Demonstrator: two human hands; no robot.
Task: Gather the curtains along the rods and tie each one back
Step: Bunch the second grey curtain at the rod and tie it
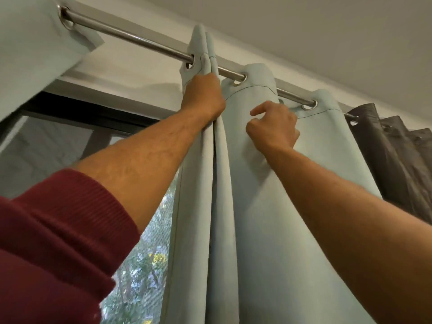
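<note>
Under the rod, our left hand grips the curtain's bunched folds while our right hand, fingers curled, holds nothing.

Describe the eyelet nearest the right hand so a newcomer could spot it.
Follow the steel rod rightward past the left hand gripping bunched folds. On the pale blue curtain, the eyelet sits just beyond the right hand. It is the last blue-curtain ring before the grey curtain.

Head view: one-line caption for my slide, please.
Left hand grips the pale blue curtain's bunched folds below the rod; right hand reaches toward the next fold.
</note>
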